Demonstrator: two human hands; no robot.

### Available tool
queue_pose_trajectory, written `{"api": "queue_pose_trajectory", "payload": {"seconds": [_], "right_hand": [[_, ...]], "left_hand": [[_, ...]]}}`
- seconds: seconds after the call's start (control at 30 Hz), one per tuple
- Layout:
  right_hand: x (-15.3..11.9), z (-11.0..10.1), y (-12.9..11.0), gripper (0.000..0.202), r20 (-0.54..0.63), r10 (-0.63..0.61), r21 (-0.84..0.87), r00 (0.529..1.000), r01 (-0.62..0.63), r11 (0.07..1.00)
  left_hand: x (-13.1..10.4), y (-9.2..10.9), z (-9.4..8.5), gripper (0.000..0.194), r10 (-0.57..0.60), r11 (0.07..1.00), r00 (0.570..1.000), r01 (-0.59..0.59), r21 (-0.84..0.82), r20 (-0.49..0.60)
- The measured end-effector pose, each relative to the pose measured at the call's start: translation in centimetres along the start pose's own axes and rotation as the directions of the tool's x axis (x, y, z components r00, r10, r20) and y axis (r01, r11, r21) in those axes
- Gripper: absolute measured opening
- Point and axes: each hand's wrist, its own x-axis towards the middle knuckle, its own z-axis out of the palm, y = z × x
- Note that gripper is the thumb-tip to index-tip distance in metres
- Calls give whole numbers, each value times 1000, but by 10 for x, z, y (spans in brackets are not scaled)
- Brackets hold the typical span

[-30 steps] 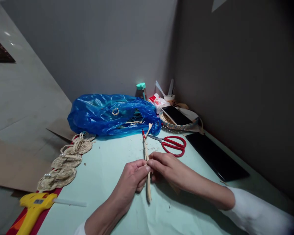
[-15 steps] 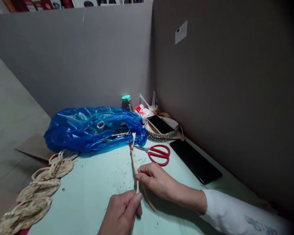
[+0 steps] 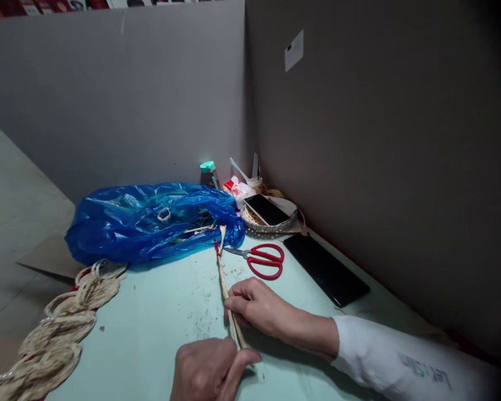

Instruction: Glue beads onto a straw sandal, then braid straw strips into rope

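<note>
Just in front of the red scissors, a straw braid is pinched midway by the closed right hand and lower down by the closed left hand, apparently to keep it taut.

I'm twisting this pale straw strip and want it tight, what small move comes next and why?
Probably slide the right hand toward the red-tipped far end of the pale straw strip: the left hand pinches the near end, and the far stretch looks loose.
</note>
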Motion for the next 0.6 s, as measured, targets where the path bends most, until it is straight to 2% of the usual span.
{"api": "queue_pose_trajectory", "payload": {"seconds": [0.07, 0.13, 0.23, 0.3, 0.43, 0.5, 0.53, 0.57, 0.6], "right_hand": [[0, 1, 2, 22, -3, -12, -6, 1000, 12, 1000], [0, 2, 3, 23, -9, -21, -11, 1000, 21, 1000], [0, 2, 4, 22, -13, -22, -2, 1000, 22, 1000], [0, 2, 3, 22, -15, -10, 7, 1000, 10, 1000], [0, 0, 0, 24, -26, -9, -36, 1000, 8, 999], [0, -1, -1, 27, -49, -40, -99, 998, 35, 995], [0, -1, -1, 28, -58, -62, -130, 996, 54, 990], [-1, -1, -1, 29, -63, -82, -157, 995, 71, 985], [-1, -1, 0, 29, -65, -98, -180, 993, 85, 980]], "left_hand": [[0, -1, 0, 34, 100, 994, 995, -99, 39, -21], [0, -2, 1, 28, 146, 989, 989, -144, 34, -30], [-1, 0, 3, 21, 115, 992, 993, -116, -49, -14], [-1, 2, 2, 19, 83, 991, 996, -79, -107, 34], [-1, 9, -9, 30, 75, 975, 986, -41, -217, 152], [1, 11, -17, 35, -9, 956, 990, 51, -290, 144], [3, 11, -21, 37, -116, 934, 984, 154, -323, 135], [6, 9, -24, 37, -263, 889, 956, 293, -351, 132], [11, 6, -26, 36, -428, 811, 893, 448, -375, 141]]}}
